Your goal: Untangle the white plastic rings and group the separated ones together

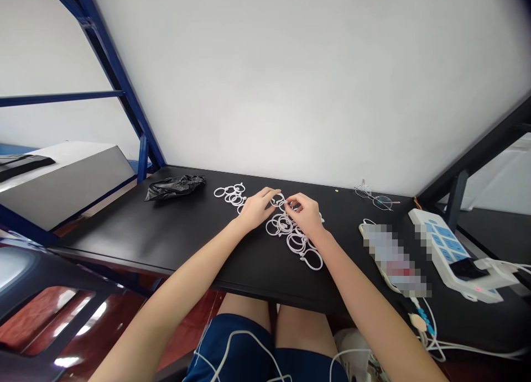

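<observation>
Several thin white plastic rings with small eyelets, much like curtain rings, lie on the black table. One pile of rings (295,241) is under and in front of my right hand, and a smaller pile of rings (235,194) lies to the left of my left hand. Between my hands is a white ring (275,200). My left hand (258,208) is closed on its left side, thumb and fingers curled. With a pinch of thumb and forefinger, my right hand (305,215) grips a white ring (282,206) beside it. The exact contact at the fingertips is small and partly hidden.
A crumpled black plastic bag (175,187) lies on the table (136,233) at far left. Eyeglasses (376,199) rest near the wall. To the right are a phone (392,260), a power strip (452,255) and white cables (435,343). Blue frame posts (124,83) rise at left.
</observation>
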Demonstrator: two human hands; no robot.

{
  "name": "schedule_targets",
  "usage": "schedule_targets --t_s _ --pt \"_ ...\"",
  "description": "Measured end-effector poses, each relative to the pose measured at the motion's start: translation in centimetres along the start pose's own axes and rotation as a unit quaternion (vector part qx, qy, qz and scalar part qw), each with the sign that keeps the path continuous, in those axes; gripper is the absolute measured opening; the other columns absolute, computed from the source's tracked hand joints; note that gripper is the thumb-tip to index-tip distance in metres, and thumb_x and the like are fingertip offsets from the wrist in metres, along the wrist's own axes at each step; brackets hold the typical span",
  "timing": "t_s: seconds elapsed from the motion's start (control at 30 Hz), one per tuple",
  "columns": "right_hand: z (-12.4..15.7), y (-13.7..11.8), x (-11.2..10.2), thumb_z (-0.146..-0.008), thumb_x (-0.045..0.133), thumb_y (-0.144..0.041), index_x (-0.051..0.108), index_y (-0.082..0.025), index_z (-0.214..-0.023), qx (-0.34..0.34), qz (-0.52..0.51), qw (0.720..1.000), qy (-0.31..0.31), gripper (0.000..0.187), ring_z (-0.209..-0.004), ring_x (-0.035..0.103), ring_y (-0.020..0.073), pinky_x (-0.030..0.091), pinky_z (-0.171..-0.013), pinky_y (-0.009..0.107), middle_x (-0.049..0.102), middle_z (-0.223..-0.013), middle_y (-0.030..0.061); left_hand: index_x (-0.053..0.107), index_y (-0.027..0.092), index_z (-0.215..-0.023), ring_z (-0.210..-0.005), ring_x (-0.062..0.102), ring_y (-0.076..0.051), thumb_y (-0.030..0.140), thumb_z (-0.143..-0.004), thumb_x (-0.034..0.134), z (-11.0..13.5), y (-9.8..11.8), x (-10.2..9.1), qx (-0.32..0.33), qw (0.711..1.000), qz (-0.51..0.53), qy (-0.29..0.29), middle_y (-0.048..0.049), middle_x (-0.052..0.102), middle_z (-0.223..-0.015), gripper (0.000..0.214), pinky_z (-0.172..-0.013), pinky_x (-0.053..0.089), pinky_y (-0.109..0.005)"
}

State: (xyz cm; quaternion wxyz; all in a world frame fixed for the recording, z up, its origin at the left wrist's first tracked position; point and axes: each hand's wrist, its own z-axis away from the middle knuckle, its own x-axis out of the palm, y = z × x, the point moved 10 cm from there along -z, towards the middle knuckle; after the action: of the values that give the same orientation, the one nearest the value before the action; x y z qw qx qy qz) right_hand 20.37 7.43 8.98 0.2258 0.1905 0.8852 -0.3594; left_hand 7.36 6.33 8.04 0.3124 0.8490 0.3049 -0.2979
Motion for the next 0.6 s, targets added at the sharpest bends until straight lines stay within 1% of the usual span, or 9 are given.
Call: schedule_targets --t_s 0.13,0.27,0.47,0.6 --pt "0.03 0.06 -0.07 -0.08 0.059 -0.02 0.066 -0.019 -0.081 -0.003 0.003 1.0 0.001 0.007 -0.068 0.061 0.0152 0.049 -0.055 0.025 0.064 -0.077 0.003 0.055 0.024 -0.12 -0.082 0.063 -0.013 0.024 -0.085 0.062 -0.07 -0.19 -0.25 -0.016 1.0 -0.003 -0.006 -0.0035 0.062 -0.116 0.035 -0.064 0.051 -0.022" --pt "0.03 0.25 0.07 -0.081 0.061 -0.019 0.067 -0.019 -0.081 -0.008 0.003 1.0 -0.003 0.006 -0.068 0.062 0.0153 0.049 -0.054 0.025 0.065 -0.079 0.0033 0.056 0.023 -0.118 -0.076 0.062 -0.011 0.032 -0.083 0.067 -0.1 -0.13 -0.33 -0.027 0.999 -0.003 -0.018 -0.0034 0.062 -0.114 0.038 -0.059 0.048 -0.022" --pt "-0.02 0.21 0.19 -0.08 0.061 -0.016 0.067 -0.019 -0.081 -0.015 -0.002 1.0 -0.007 0.006 -0.068 0.062 0.0148 0.049 -0.054 0.025 0.066 -0.082 0.0038 0.057 0.022 -0.116 -0.077 0.061 -0.012 0.033 -0.083 0.068 -0.13 0.04 -0.27 -0.024 0.999 -0.005 -0.025 -0.0032 0.062 -0.109 0.036 -0.061 0.048 -0.022" --pt "-0.01 0.18 0.18 -0.079 0.062 -0.016 0.067 -0.019 -0.083 -0.013 -0.002 1.0 -0.009 0.008 -0.067 0.061 0.0144 0.049 -0.054 0.024 0.065 -0.079 0.0029 0.057 0.021 -0.115 -0.077 0.06 -0.012 0.033 -0.083 0.068 -0.13 0.07 -0.32 -0.023 0.999 0.003 -0.024 -0.0033 0.062 -0.108 0.036 -0.061 0.048 -0.022"
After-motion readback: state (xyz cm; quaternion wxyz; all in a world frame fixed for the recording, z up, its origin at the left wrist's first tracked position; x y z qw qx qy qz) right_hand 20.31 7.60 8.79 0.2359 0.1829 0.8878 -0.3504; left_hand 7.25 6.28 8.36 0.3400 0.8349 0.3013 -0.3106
